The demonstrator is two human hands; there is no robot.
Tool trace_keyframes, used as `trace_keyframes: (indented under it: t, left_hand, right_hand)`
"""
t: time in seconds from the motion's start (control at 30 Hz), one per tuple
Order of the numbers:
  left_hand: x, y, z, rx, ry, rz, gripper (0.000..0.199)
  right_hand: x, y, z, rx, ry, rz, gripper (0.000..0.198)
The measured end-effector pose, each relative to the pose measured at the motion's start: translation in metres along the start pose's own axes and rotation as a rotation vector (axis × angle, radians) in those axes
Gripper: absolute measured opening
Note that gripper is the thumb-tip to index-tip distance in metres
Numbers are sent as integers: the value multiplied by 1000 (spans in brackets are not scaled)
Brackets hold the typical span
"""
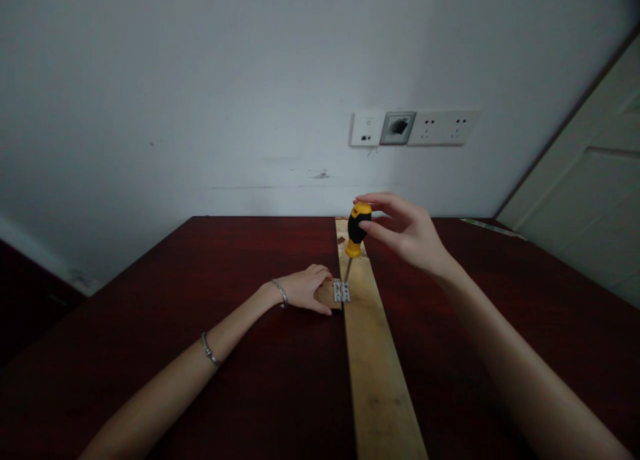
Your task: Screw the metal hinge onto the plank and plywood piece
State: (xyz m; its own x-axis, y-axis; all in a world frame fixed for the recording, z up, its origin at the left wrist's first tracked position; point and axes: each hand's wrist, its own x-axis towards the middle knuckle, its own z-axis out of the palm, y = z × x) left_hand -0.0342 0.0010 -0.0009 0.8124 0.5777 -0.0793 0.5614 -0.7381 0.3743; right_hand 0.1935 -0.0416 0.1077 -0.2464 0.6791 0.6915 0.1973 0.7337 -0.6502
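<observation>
My right hand (pixel 403 230) grips the yellow and black handle of a screwdriver (pixel 357 228). The shaft slants down, and its tip meets the right leaf of a small metal hinge (pixel 342 291). That leaf lies on a long pale wooden plank (pixel 377 353), while the other leaf rests on a small wood block (pixel 327 296) butted against the plank's left edge. Around this block my left hand (pixel 306 291) is closed, thumb on the near side and fingers on the far side. Whether a screw sits under the tip is too small to make out.
The dark red tabletop (pixel 240 247) reaches back to a white wall (pixel 250 100). Wall sockets (pixel 440 128) are mounted above it at right. A pale panelled door (pixel 600 180) stands on the far right. A thin flat strip (pixel 493 229) lies at the table's back right.
</observation>
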Motion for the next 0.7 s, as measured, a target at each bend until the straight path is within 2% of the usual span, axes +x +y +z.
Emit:
trace_keyframes:
  t: [0.27,0.43,0.7]
  left_hand:
    - [0,-1,0,19,-8,-17,75]
    - [-1,0,0,-11,2,-34,74]
    - [-2,2,-1,-7,12,-36,73]
  right_hand:
    - [-1,2,13,-16,99,-23,20]
    - [-3,-2,12,135,39,35,17]
    - [0,4,19,17,121,3,21]
